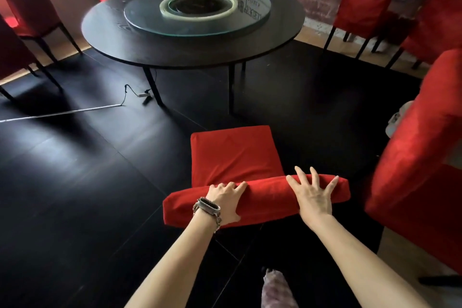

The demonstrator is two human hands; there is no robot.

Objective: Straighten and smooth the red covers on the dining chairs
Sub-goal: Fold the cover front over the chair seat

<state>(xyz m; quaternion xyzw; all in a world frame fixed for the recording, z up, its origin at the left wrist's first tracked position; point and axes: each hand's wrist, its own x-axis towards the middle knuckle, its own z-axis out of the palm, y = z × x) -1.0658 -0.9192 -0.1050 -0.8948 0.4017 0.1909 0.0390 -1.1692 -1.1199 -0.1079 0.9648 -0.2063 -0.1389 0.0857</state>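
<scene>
I see my left hand (226,199) curled over the red cover (267,197) at six o'clock; my right hand (313,194) presses it, fingers spread.

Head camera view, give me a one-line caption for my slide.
Left hand grips the red chair cover along its top; right hand presses it flat, round table beyond.

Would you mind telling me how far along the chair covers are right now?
Done: the near chair's seat cover lies fairly flat, with only faint creases. In hand: the left hand curls over the backrest cover while the right hand presses it with spread fingers. Left: the chair on the right and the chair by the brick wall may need attention; how smooth their covers are cannot be told.
</scene>
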